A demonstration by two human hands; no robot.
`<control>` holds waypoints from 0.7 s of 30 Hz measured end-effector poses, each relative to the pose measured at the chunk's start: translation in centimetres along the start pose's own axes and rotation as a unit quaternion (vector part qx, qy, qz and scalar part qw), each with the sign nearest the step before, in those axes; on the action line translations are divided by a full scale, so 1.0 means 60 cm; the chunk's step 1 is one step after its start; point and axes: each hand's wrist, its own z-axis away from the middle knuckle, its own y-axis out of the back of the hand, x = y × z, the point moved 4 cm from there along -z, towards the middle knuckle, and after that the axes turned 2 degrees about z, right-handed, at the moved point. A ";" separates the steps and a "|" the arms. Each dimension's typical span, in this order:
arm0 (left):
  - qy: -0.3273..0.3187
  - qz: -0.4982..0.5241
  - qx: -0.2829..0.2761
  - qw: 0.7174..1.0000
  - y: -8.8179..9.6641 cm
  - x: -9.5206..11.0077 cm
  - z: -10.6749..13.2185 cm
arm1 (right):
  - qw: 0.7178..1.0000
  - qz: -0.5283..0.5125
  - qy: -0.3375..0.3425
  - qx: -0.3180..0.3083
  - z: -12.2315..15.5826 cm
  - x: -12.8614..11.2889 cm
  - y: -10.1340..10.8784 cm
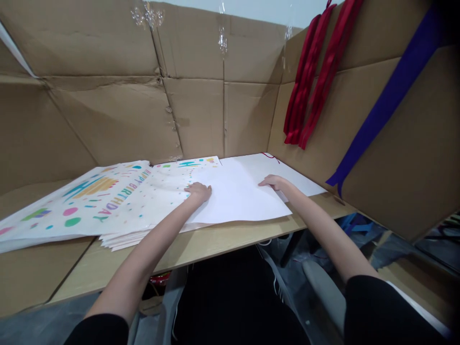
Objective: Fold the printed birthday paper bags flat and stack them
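Note:
A white paper sheet [237, 194] lies flat on the wooden table [215, 239], on top of a stack of flat paper bags printed "HAPPY BIRTHDAY" [108, 196]. My left hand [198, 190] rests on the sheet's left edge with its fingers curled under, knuckles up. My right hand [273, 182] lies on the sheet's right edge, fingers bent and pressed down on the paper. Both forearms reach forward over the table's front edge.
Cardboard walls [201, 110] enclose the table at the back, left and right. Red ribbons [309, 81] and a purple ribbon [388, 96] hang on the right wall. A red cord [269, 156] shows at the sheet's far corner. Bags and clutter sit under the table.

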 end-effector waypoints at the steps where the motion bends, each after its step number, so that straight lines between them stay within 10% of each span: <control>1: -0.018 0.001 -0.008 1.000 0.005 -0.002 0.002 | 1.000 -0.023 -0.004 -0.010 0.002 0.004 -0.001; 16: -0.138 0.021 0.069 0.988 0.048 0.026 0.043 | 0.964 -0.192 0.103 -0.152 0.017 0.043 0.034; 21: -0.077 0.017 0.047 0.996 0.049 0.018 0.034 | 0.967 -0.187 0.084 -0.149 0.013 0.044 0.034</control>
